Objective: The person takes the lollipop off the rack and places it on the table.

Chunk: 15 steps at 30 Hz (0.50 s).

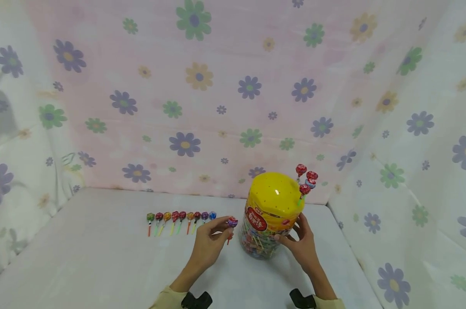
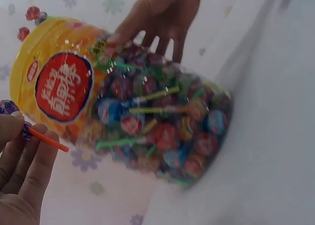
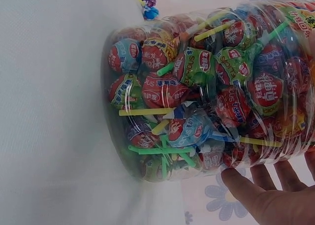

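Note:
My left hand [image 1: 210,243] pinches a lollipop [image 1: 232,222] with a purple wrapper, just left of a big clear jar [image 1: 256,240]. In the left wrist view, its orange stick [image 2: 49,139] points toward the jar. Many wrapped lollipops fill the jar, which has a red label and a yellow lid [image 1: 275,191] dotted with small holes. My right hand [image 1: 303,248] holds the jar's right side, thumb in front and fingers round the back. Several lollipops [image 1: 304,189] stand up at the lid's right edge, mostly red ones and one blue.
Left of the jar, a row of several lollipops [image 1: 182,216] in mixed colours lies on the white table [image 1: 101,262], heads toward the back. A flower-printed cloth [image 1: 221,128] hangs behind the table and along both sides.

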Motion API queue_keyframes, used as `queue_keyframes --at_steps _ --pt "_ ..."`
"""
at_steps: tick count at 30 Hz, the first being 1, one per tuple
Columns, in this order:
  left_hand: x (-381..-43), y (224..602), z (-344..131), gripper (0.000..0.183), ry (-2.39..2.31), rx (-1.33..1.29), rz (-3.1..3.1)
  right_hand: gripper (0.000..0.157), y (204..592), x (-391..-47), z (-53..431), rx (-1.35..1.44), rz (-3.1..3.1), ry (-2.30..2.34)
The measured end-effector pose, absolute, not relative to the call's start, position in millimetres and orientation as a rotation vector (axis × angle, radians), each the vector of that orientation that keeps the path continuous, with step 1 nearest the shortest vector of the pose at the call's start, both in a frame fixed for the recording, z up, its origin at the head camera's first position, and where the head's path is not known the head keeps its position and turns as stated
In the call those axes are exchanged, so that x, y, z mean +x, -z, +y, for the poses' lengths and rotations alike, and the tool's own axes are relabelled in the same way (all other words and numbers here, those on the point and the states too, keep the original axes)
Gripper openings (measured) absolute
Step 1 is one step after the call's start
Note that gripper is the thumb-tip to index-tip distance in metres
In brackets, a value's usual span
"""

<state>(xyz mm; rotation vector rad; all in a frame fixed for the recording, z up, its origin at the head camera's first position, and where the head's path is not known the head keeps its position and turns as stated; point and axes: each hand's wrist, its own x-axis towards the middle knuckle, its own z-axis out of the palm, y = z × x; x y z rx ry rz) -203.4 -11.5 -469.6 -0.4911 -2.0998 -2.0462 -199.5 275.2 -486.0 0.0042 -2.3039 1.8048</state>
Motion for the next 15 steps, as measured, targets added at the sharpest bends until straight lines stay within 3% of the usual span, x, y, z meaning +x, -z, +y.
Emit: queue_keyframes --at_steps 15 --pt "-205 514 -97 0.031 1.780 -0.176 -2.237 0.098 484 -198 274 -0.034 -2.306 -1.803"
